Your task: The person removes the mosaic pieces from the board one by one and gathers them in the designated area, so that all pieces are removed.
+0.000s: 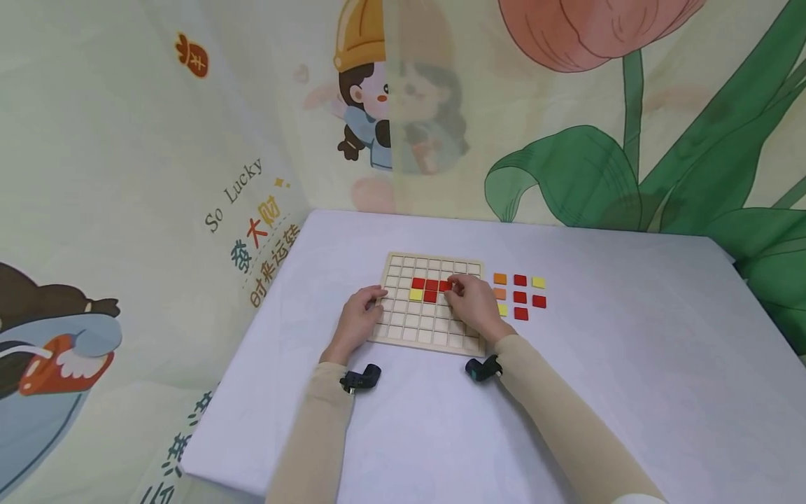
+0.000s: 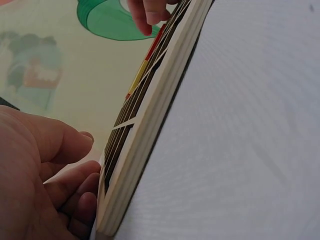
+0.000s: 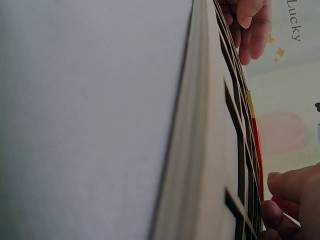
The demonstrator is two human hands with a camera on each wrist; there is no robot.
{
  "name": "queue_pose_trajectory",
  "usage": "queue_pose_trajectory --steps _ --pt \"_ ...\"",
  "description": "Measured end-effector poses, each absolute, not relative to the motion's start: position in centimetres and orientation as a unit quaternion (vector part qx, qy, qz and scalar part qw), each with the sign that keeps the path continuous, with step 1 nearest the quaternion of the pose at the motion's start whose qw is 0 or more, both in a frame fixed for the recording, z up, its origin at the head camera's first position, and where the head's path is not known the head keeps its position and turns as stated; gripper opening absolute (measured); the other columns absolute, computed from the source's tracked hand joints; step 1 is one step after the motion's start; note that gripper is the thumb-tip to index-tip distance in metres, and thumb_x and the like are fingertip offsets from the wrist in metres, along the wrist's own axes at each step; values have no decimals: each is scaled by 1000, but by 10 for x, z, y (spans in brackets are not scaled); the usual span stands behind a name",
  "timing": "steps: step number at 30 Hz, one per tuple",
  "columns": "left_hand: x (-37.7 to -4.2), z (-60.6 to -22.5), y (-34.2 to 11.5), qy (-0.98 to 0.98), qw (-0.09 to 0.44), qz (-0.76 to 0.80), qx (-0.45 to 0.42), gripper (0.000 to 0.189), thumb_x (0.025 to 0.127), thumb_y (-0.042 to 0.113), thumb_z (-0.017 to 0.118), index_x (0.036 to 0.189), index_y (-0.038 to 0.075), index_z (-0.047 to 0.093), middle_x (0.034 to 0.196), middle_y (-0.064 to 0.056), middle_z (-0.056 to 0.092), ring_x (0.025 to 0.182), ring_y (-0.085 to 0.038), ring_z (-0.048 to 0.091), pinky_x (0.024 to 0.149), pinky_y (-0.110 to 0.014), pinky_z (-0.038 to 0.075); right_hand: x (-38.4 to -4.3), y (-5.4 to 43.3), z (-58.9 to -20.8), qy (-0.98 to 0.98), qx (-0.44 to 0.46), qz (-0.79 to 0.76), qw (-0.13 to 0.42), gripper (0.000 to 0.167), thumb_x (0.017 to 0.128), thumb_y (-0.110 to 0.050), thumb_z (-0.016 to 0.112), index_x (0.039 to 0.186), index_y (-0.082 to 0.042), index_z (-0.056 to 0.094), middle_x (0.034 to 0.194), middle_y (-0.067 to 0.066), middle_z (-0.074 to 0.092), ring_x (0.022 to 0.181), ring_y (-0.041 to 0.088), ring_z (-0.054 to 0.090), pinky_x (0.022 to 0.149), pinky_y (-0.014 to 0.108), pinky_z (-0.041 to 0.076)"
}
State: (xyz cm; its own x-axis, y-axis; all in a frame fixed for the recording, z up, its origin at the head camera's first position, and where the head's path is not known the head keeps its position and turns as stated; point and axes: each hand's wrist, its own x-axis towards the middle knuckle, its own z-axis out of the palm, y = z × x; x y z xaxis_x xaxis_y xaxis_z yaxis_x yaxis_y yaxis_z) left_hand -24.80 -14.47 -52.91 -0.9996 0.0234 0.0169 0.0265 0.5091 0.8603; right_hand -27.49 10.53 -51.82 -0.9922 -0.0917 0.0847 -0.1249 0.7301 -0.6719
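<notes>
A square wooden grid board [image 1: 403, 334] lies on the white table. Near its middle sit several red tiles [image 1: 431, 285] and one yellow tile [image 1: 416, 295]. At the right end of the red row, my right hand [image 1: 474, 301] pinches a red tile [image 1: 445, 285] between thumb and fingers, low over the cells. My left hand [image 1: 361, 318] rests at the board's left edge with loosely bent fingers. In the left wrist view its fingertips [image 2: 90, 175] are right at the wooden rim, holding no tile. The right hand and forearm cover part of the board's right side.
To the right of the board, loose orange tiles [image 1: 500, 278], red tiles [image 1: 520, 297] and yellow tiles [image 1: 538, 282] lie in rough columns. The right hand is close beside the nearest column. A printed cloth backdrop [image 1: 441, 189] stands behind the table [image 1: 604, 392].
</notes>
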Motion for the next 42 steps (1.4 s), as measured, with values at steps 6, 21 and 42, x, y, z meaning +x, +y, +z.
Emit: queue_pose_trajectory --steps 6,21,42 --pt "-250 -530 -142 -867 -2 -498 -18 35 94 9 55 128 11 63 143 -5 50 134 -23 43 110 -41 38 -282 105 -520 -939 35 343 7 23 92 -23 66 111 -10 66 83 3 58 79 21 52 66 30 41" --pt "-250 -528 -143 -870 6 -493 -19 34 95 9 55 128 10 63 142 -5 51 134 -22 43 110 -41 38 -291 105 -521 -944 36 328 -17 31 92 -26 67 119 -12 62 79 3 53 73 20 49 61 31 35" --pt "-251 -530 -143 -875 12 -483 -22 33 95 9 55 127 9 63 141 -5 52 132 -22 45 109 -40 39 -291 104 -521 -943 36 331 -20 30 91 -26 69 116 -12 61 83 3 57 77 21 51 64 31 40"
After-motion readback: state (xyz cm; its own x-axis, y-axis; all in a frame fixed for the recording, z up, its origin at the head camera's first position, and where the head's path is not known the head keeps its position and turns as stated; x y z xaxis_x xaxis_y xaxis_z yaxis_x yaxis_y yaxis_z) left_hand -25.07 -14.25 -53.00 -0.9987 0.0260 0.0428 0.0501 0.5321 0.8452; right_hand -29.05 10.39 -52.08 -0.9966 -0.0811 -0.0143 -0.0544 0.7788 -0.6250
